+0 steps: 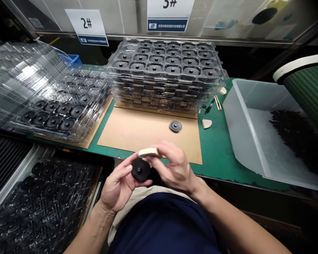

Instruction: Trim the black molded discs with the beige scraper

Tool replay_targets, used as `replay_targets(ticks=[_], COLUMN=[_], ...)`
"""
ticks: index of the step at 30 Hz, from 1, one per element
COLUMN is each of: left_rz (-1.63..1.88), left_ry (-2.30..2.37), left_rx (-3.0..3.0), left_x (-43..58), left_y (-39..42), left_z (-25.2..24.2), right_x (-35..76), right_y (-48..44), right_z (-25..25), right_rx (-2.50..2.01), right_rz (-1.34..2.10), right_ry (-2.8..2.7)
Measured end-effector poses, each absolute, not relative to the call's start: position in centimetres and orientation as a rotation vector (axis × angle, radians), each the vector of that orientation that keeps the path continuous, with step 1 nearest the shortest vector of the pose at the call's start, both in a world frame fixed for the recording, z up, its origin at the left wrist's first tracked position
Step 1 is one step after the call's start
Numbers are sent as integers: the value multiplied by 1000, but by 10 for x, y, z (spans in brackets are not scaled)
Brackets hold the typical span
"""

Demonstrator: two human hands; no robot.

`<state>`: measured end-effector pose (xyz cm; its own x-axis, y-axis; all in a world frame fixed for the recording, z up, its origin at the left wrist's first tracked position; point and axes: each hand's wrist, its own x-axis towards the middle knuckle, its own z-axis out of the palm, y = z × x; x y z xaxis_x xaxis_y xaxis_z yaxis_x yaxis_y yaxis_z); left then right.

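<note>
My left hand [118, 187] grips a black disc-shaped part [140, 170] by its edge, the small centre stub facing me. In my right hand [175, 167] is a cream-coloured block [148, 152], pinched at the far rim of that part; whether it touches the rim I cannot tell. Both hands are close together in front of my lap, just off the bench edge. Beyond them, a similar dark disc [175, 126] lies on the brown cardboard [132, 123]. A second cream block [206, 124] rests on the green mat to its right.
Clear plastic trays [164, 84] of dark discs are stacked at the back. Another tray [55, 113] stands left, and one more [50, 190] lies lower left. A translucent bin [241, 130] with black scraps stands right. Small snips [208, 106] lie near the stack.
</note>
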<state>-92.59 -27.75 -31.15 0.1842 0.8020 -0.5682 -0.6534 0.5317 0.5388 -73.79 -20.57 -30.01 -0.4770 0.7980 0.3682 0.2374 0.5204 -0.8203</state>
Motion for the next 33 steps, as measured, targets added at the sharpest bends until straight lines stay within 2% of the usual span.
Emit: replay_targets(ticks=[11, 16, 20, 27, 33], left_rz=[952, 856, 1000, 1232, 1588], left_ry=[1325, 1379, 1402, 1548, 1648], left_rx=[405, 404, 308, 488, 1011], left_x=[-916, -910, -906, -934, -975], left_y=[-271, -263, -248, -180, -61], left_z=[-322, -326, -327, -316, -260], right_x=[-663, -632, -611, -594, -601], right_y=[-194, -194, -192, -196, -204], right_z=[-352, -378, -397, -441, -472], right_rx=[-1577, -1707, -1792, -1645, -1436], right_rz=[1033, 1038, 986, 795, 439], right_ry=[-1583, -1538, -1532, -1738, -1873])
